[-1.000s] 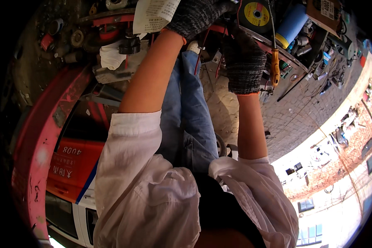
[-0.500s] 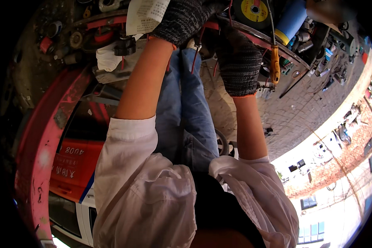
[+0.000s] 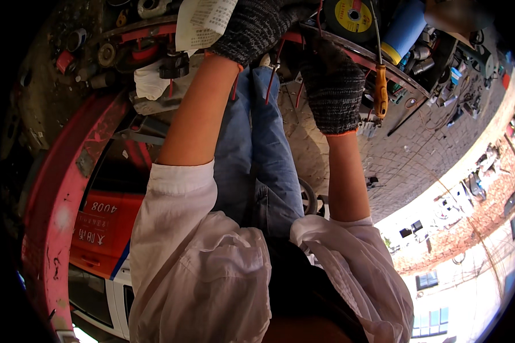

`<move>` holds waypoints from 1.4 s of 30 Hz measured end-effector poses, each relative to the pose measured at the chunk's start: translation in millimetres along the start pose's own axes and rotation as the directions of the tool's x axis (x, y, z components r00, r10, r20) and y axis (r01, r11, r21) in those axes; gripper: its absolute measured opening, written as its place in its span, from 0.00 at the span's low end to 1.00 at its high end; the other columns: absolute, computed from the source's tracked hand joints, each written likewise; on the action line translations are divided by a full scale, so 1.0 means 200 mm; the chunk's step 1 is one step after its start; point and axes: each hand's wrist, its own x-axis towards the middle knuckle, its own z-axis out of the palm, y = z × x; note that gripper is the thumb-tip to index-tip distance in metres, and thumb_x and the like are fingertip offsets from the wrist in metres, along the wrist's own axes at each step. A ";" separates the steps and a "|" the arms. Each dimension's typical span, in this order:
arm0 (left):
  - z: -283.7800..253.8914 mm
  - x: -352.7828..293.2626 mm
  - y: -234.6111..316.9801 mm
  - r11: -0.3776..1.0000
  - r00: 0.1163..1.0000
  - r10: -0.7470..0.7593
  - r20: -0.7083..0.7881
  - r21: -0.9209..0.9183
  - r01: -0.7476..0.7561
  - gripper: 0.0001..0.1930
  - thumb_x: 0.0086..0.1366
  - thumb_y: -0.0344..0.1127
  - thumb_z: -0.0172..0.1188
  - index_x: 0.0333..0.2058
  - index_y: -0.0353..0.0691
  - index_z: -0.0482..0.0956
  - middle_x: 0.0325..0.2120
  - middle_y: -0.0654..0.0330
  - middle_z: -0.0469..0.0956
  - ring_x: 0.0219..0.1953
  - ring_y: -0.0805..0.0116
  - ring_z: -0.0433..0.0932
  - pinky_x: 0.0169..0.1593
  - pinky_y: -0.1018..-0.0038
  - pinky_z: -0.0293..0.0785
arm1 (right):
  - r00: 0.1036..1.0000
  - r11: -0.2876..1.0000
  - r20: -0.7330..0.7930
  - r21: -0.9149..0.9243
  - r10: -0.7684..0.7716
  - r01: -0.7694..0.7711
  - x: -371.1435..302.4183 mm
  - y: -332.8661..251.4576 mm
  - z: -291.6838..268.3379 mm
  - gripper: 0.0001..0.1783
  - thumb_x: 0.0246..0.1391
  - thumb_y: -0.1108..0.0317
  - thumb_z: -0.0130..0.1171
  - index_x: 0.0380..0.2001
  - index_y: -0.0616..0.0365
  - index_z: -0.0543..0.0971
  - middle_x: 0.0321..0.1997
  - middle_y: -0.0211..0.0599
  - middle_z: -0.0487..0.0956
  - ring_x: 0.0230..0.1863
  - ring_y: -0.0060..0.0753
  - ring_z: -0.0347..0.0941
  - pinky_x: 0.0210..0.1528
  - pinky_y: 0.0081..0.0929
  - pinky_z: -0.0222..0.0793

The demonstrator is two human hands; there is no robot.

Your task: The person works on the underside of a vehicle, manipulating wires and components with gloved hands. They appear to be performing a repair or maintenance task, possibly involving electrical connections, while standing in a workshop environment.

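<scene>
My left hand (image 3: 253,30), in a dark grey knitted work glove with an orange cuff, reaches over a red-edged rack or cart at the top of the view. Its fingers point right into shadow, partly cut off by the frame. A sheet of printed paper (image 3: 200,26) hangs beside its wrist. Lower and to the right, my right hand (image 3: 336,94) wears a matching glove. It is curled near the cart's front edge (image 3: 355,56), and whatever its fingers hold is hidden in the dark. Just right of it hangs a tool with an orange handle (image 3: 381,94).
On the cart lie a yellow-and-black disc (image 3: 351,16) and a blue roll (image 3: 405,31). Thin red rods (image 3: 273,83) hang between my hands. A white cloth-like bundle (image 3: 150,83) is at left. A red post (image 3: 51,223) and an orange-and-white vehicle (image 3: 106,228) stand left.
My right hand has shifted slightly down, close to the cart's edge. The left hand and the paper have hardly moved.
</scene>
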 end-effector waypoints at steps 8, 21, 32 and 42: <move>-0.01 0.01 0.08 0.886 0.979 -0.203 0.004 -0.426 0.186 0.13 0.68 0.29 0.65 0.51 0.39 0.85 0.45 0.56 0.86 0.46 0.65 0.84 0.51 0.70 0.81 | 0.998 0.970 0.034 -0.234 -0.052 0.058 0.08 -0.06 -0.02 0.19 0.60 0.69 0.65 0.54 0.56 0.83 0.49 0.49 0.85 0.53 0.45 0.83 0.55 0.34 0.78; 0.00 0.00 0.06 0.978 0.989 -0.082 -0.123 -0.203 0.056 0.14 0.68 0.39 0.67 0.49 0.43 0.87 0.43 0.55 0.87 0.47 0.60 0.83 0.56 0.67 0.77 | 0.999 0.968 -0.032 -0.248 0.013 -0.020 0.06 -0.12 0.05 0.19 0.62 0.68 0.61 0.56 0.55 0.83 0.48 0.50 0.85 0.49 0.47 0.84 0.51 0.36 0.78; -0.02 -0.01 0.07 0.981 0.990 -0.091 -0.111 -0.182 0.070 0.14 0.68 0.40 0.66 0.49 0.43 0.87 0.44 0.52 0.86 0.48 0.56 0.83 0.57 0.63 0.75 | 0.996 0.952 -0.081 -0.306 -0.031 0.005 0.02 -0.09 0.10 0.18 0.63 0.69 0.61 0.56 0.54 0.83 0.49 0.49 0.85 0.49 0.48 0.84 0.52 0.37 0.78; 0.06 0.04 0.00 0.999 0.960 0.001 -0.280 -0.038 -0.012 0.15 0.65 0.41 0.70 0.48 0.42 0.87 0.48 0.54 0.85 0.52 0.55 0.81 0.60 0.64 0.75 | 1.000 0.963 -0.026 -0.270 0.007 -0.014 0.03 -0.08 0.05 0.19 0.62 0.68 0.65 0.56 0.56 0.82 0.48 0.48 0.86 0.48 0.46 0.84 0.51 0.36 0.78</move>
